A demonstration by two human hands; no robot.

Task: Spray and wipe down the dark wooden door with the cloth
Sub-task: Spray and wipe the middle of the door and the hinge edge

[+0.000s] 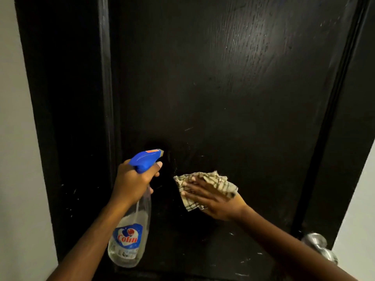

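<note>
The left hand (134, 179) grips the neck of a clear spray bottle (129, 230), blue nozzle (147, 158) aimed at the dark wooden door (223, 88). The right hand (213, 197) — fingers straight — presses a checked cloth (221, 183) flat against the door, just beside the nozzle.

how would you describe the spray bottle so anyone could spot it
Start at the dark wooden door filling the view. Low on its left, held up before it, is a clear plastic spray bottle. Its blue trigger head and blue Colin label set it apart from the beige checked cloth.
</note>
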